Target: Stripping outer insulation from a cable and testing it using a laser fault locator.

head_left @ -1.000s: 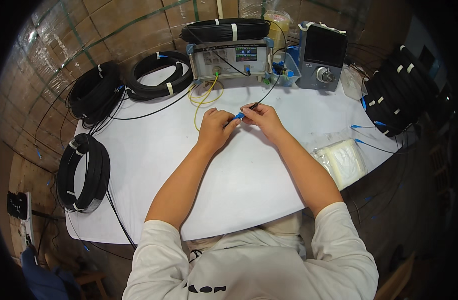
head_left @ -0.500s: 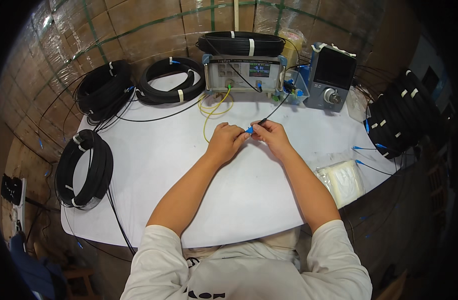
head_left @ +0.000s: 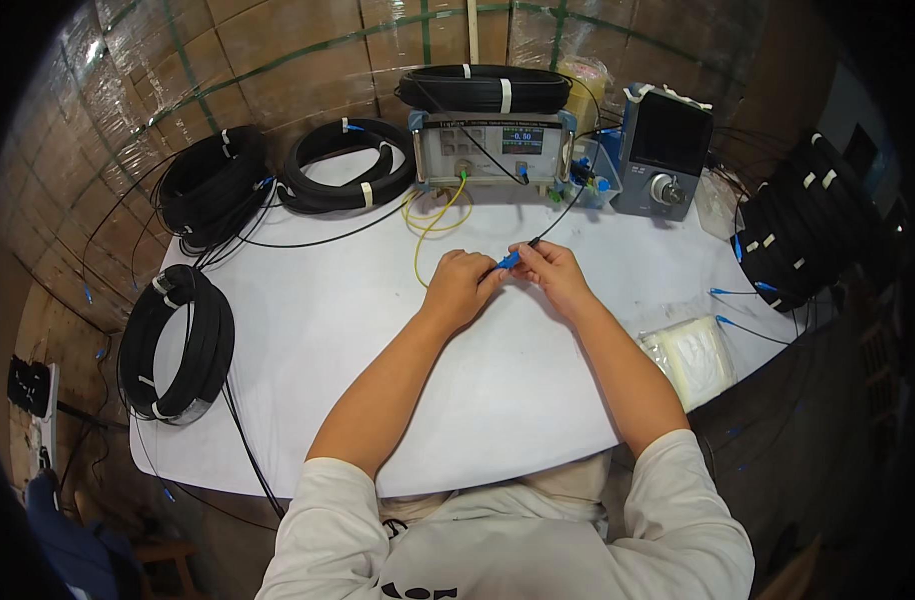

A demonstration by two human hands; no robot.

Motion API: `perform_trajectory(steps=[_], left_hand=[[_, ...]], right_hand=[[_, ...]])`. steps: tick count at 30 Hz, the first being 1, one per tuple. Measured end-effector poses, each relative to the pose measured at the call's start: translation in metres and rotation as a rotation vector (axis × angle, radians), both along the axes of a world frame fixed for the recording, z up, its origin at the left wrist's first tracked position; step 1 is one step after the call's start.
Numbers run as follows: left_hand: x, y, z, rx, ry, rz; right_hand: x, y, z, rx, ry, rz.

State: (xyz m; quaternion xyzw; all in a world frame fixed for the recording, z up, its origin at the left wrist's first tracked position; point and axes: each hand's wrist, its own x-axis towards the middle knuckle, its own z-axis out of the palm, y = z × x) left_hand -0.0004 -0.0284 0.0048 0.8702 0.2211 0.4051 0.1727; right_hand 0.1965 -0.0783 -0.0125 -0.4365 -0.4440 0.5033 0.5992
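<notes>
Pinching a small blue connector (head_left: 509, 261) between them, both hands meet above the middle of the white table (head_left: 378, 400); the left hand (head_left: 460, 285) is curled with its fingertips closed on the near end of the connector, and the right hand (head_left: 558, 275) grips the far end, where a thin black cable (head_left: 556, 222) leaves it and runs back toward the instruments; the connector sits just above the table surface, between the two sets of fingertips.

Behind the hands stands a grey test instrument (head_left: 488, 150) with a small lit display; a yellow cable (head_left: 430, 222) loops from its front down onto the table, ending just beside the left hand; a coil of black cable (head_left: 483, 88) lies on top of the instrument; to its right stands a second device with a dark screen and a round knob (head_left: 663, 150).

More black cable coils lie about: one near the left edge of the table (head_left: 178, 345), two at the back left (head_left: 278, 175), and a stack at the far right (head_left: 798, 235); a clear plastic bag (head_left: 690, 352) lies near the right forearm; cardboard boxes (head_left: 178, 60) line the wall behind.
</notes>
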Motion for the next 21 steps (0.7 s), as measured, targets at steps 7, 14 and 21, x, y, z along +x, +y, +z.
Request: perform_trajectory(steps=[7,14,21], left_hand=[[0.0021,0.0063,0.0045,0.006,0.033,-0.007],[0.0057,0.0036,0.0025,-0.11,0.05,-0.009],[0.0027,0.0075,0.0029,-0.139,0.061,0.001]], right_hand=[[-0.0013,0.0018,0.0073,0.018,-0.012,-0.02],[-0.0002,-0.0015,0.0046,0.043,-0.048,-0.038],[-0.006,-0.0011,0.0071,0.032,-0.075,-0.039]])
